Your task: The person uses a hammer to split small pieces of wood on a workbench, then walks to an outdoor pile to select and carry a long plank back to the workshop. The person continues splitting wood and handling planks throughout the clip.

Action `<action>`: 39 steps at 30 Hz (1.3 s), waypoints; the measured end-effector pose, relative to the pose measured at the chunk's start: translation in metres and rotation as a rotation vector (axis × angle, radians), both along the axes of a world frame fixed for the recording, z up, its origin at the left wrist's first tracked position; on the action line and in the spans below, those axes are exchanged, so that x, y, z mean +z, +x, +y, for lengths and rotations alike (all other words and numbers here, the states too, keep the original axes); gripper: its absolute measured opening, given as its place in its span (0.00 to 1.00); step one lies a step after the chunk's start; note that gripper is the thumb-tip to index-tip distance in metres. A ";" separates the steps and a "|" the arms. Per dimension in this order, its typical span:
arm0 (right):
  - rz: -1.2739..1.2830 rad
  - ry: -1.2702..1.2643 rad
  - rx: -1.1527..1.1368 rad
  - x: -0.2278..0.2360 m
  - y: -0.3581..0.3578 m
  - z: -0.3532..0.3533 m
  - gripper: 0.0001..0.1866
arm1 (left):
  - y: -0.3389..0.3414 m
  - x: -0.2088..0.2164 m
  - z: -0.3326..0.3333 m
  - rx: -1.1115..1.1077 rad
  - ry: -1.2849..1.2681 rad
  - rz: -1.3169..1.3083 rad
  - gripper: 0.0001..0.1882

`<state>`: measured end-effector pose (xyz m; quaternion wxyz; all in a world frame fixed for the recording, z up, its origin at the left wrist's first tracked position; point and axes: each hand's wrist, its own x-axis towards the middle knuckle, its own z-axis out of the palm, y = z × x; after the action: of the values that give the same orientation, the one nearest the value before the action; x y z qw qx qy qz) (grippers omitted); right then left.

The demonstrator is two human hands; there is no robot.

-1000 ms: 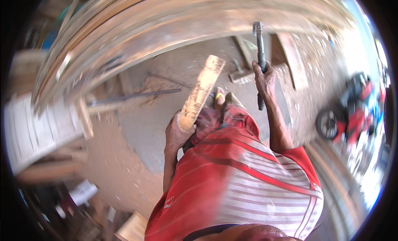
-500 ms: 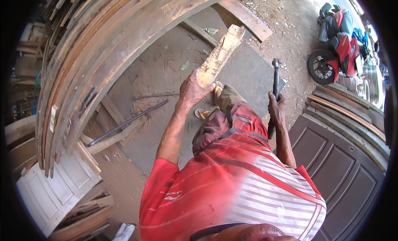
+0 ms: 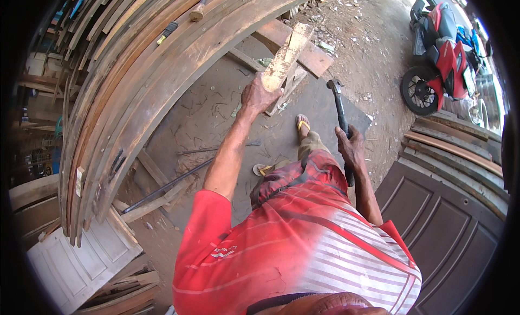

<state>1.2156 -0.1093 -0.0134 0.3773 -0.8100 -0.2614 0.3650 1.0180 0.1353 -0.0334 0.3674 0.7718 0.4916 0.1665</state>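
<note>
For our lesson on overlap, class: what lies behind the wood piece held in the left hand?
A brown board shows on both sides of the wood piece. Whatever lies directly behind the wood piece and the left hand is covered and cannot be seen.

Short-sleeved shirt [image 3: 260, 250]: red left, white with greyish stripes right, diagonal red band, small white chest marking [image 3: 223, 254] at left. Red sleeves [image 3: 201, 223], dark collar [image 3: 271, 301] at near edge. Dark red, dingy cloth [image 3: 276, 189] around hips; khaki trouser leg [image 3: 314, 146] farther out. Yellow-strapped sandals [image 3: 303, 123]. Left hand [image 3: 259, 95], right hand [image 3: 352, 147] both bare.
</note>
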 end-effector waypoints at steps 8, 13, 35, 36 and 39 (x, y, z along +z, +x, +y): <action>-0.014 0.013 0.096 -0.019 0.073 0.051 0.20 | -0.030 -0.032 0.015 0.078 -0.071 0.111 0.38; 0.009 -0.061 0.374 0.012 0.096 0.116 0.22 | -0.027 -0.038 0.001 0.142 -0.271 0.291 0.41; 0.111 0.890 0.527 0.118 0.030 0.182 0.17 | -0.012 -0.035 -0.019 0.198 -0.329 0.278 0.40; 0.029 1.134 0.586 0.134 0.029 0.195 0.21 | -0.011 -0.035 -0.018 0.197 -0.322 0.274 0.40; 0.219 1.373 0.516 0.099 0.027 0.199 0.15 | -0.010 -0.036 -0.017 0.175 -0.367 0.291 0.44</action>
<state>1.2428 0.0894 0.0855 0.7250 -0.2634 -0.5738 0.2753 1.0078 0.1179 -0.0697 0.4110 0.6626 0.6261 -0.0071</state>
